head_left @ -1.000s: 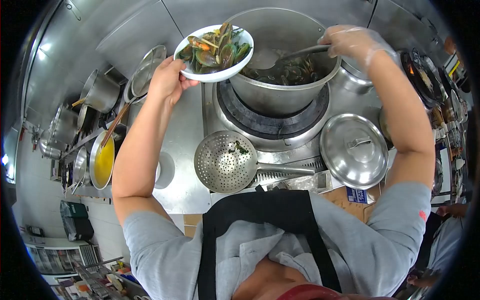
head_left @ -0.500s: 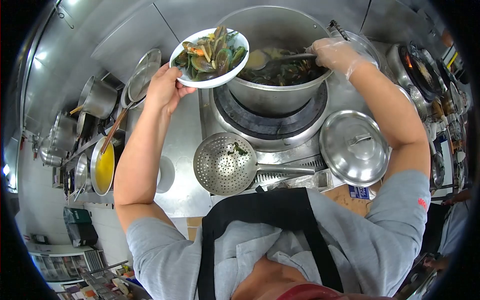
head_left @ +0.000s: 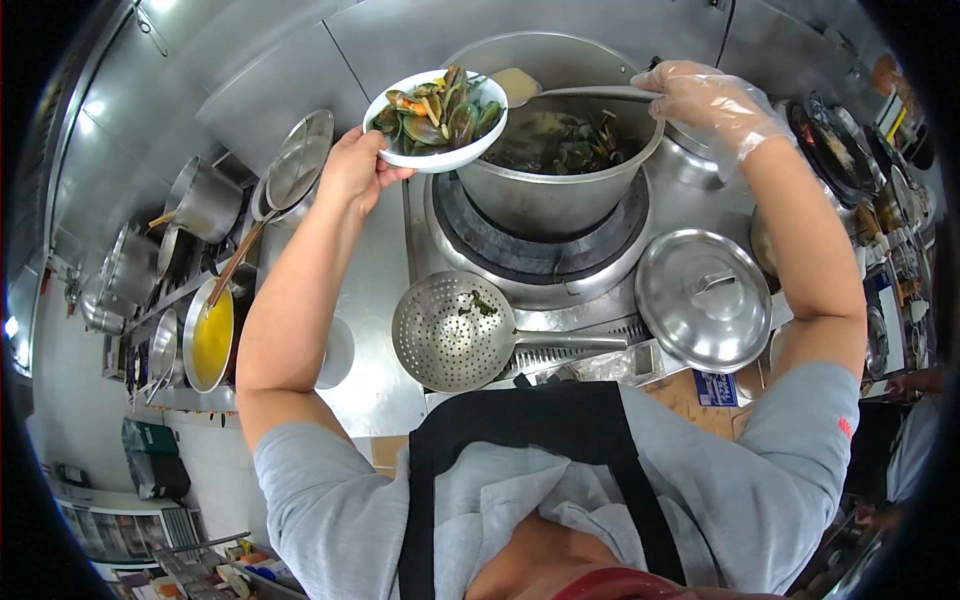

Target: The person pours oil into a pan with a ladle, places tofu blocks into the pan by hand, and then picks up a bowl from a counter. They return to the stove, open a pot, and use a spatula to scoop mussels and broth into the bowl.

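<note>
- Lifted clear of the broth since a moment ago, the ladle (head_left: 545, 90) now has its bowl raised beside the white bowl (head_left: 436, 120), liquid in it.
- Gloved right hand (head_left: 705, 100) — fingers wrapped around the ladle's handle, above the big steel pot (head_left: 555, 190) on the burner.
- Bare left hand (head_left: 355, 170) grips the white bowl's rim from below; it holds the heaped mussels (head_left: 435, 108) level, touching the pot's left edge.
- On the counter nearer the person: a perforated skimmer (head_left: 455, 333) and a steel lid (head_left: 705, 298) — both lying flat, untouched.
</note>
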